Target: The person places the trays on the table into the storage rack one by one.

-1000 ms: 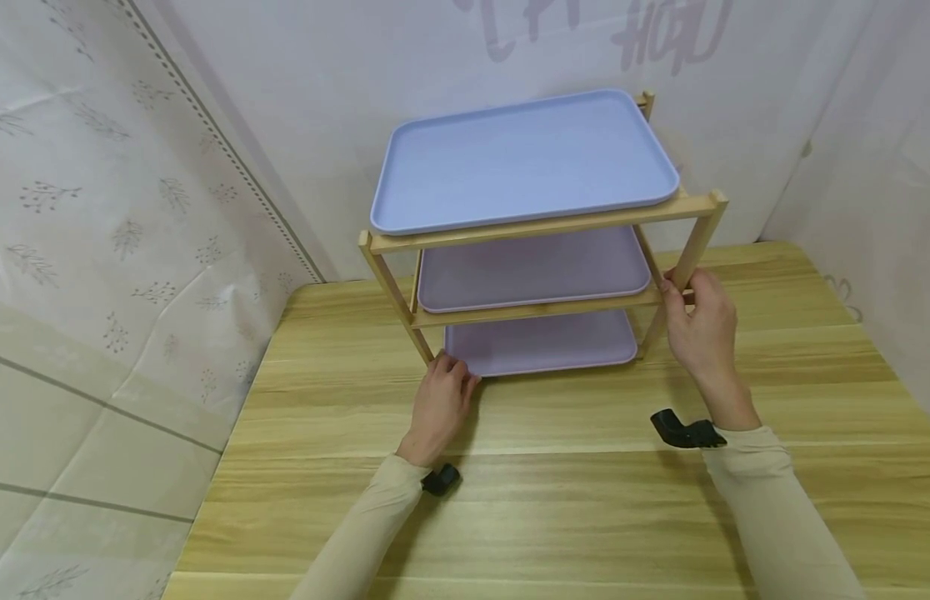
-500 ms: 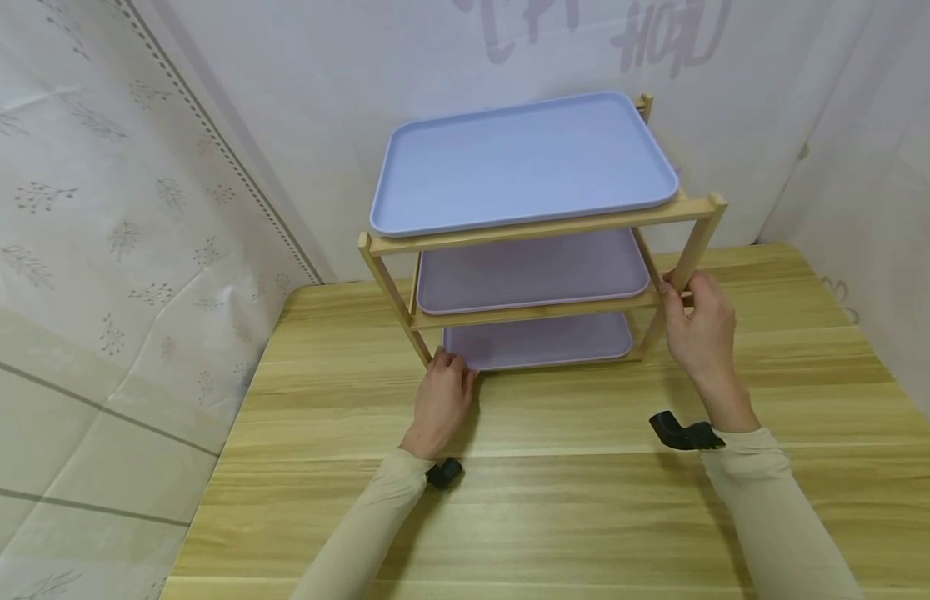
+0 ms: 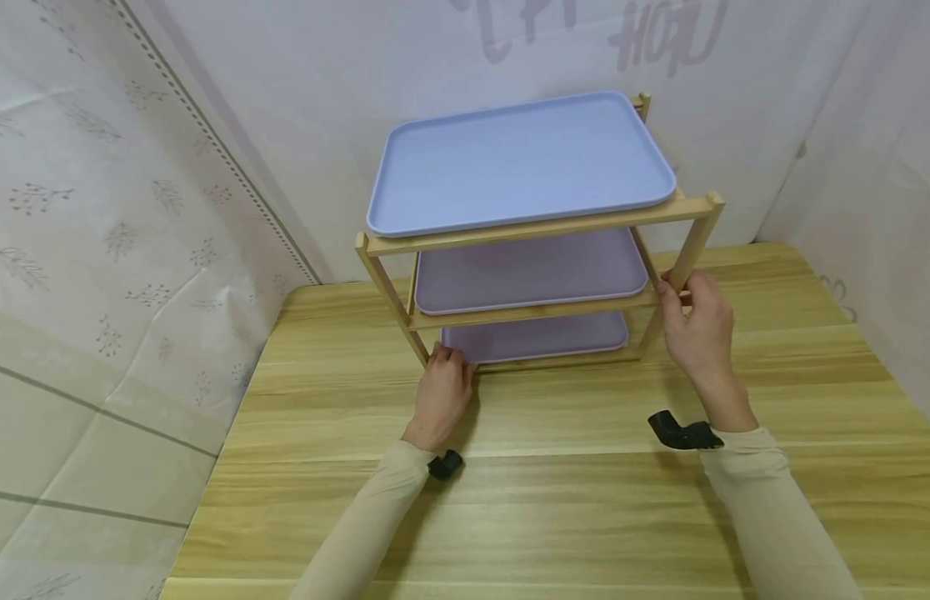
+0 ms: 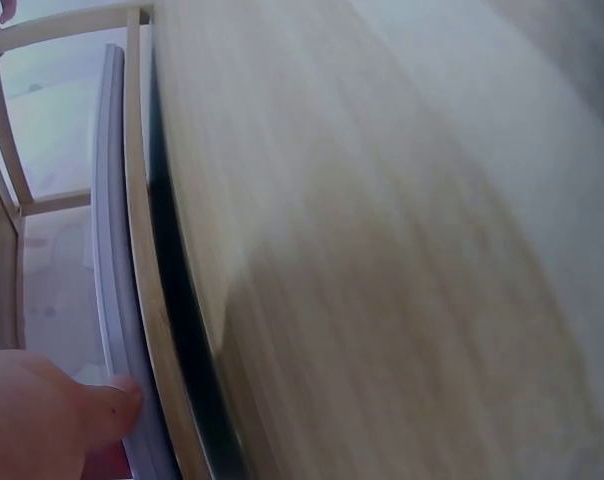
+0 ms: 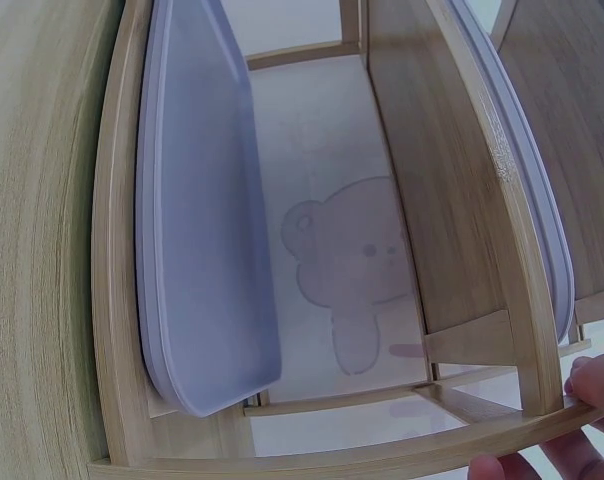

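A wooden three-tier rack (image 3: 540, 310) holds a blue tray (image 3: 525, 162) on top and a lilac tray (image 3: 532, 271) on its middle tier. Another lilac tray (image 3: 547, 335) lies on the bottom tier, just inside the front rail. My left hand (image 3: 439, 392) grips that bottom tray at its front left corner; in the left wrist view the thumb (image 4: 112, 410) presses the tray's rim (image 4: 122, 270). Some left fingers are hidden from view. My right hand (image 3: 701, 329) holds the rack's right front post, with fingers curled round the side bar (image 5: 502, 435).
The rack stands on a wood-grain table (image 3: 585, 517) near the back curtain (image 3: 300, 100). A patterned curtain (image 3: 135, 233) hangs on the left. Black wrist mounts (image 3: 684, 432) sit on both wrists over beige sleeves.
The bottom lilac tray has slid back into the rack, uncovering the front bottom rail. My left hand has moved slightly forward with it. My right hand keeps its hold on the post.
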`<state>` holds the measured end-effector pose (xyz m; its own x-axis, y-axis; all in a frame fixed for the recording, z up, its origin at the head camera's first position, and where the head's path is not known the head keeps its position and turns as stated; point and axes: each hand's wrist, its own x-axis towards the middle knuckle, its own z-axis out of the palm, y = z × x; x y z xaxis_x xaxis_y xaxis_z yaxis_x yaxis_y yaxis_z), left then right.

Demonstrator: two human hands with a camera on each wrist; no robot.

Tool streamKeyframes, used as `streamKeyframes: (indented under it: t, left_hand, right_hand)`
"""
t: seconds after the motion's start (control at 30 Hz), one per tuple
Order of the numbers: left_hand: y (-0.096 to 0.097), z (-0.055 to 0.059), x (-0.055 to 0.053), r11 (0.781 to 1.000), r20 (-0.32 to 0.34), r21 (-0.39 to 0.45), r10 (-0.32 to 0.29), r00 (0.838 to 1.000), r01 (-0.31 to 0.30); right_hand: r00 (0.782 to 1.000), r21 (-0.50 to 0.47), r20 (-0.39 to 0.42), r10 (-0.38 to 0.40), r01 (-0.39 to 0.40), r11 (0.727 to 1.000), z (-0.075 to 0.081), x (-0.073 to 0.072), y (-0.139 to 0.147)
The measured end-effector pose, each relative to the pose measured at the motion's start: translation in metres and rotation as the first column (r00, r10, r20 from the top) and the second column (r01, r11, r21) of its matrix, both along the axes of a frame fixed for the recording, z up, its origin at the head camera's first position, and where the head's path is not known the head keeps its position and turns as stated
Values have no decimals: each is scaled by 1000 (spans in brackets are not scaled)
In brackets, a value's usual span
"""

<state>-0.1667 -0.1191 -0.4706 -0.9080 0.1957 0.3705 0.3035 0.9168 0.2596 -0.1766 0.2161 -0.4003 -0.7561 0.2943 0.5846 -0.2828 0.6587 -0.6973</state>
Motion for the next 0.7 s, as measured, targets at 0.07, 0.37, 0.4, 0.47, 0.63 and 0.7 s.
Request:
streamKeyframes:
  t: [0.07,0.37,0.4,0.47,0.63,0.7]
  left_hand:
    - [-1,0,-1,1000,-1,0,0,1000,0]
    - [-3,-2,-4,1000,-24,10,-19,1000,20]
    - [-3,-2,-4,1000,-27,8,-22,999,22]
    - [-5,-2,-2,999,-37,-4,-36,999,36]
    - [-15,4,14,982,-101,-48,-185,978,181]
    - [-23,11,23,963,-103,-60,-268,958,263]
  right_hand:
    - [1000,-6,0,5,-5,1000,0,1,0]
    - [1000,-21,-18,12,-12,1000,2,5,-2]
    - [1000,-20,-14,10,-11,1000,1,5,-1]
    - [1000,-17,2,13,-13,1000,1,5,1]
    - [996,10,69,60,-60,998,1,8,8]
    - [990,50,105,92,-97,994,2,10,13]
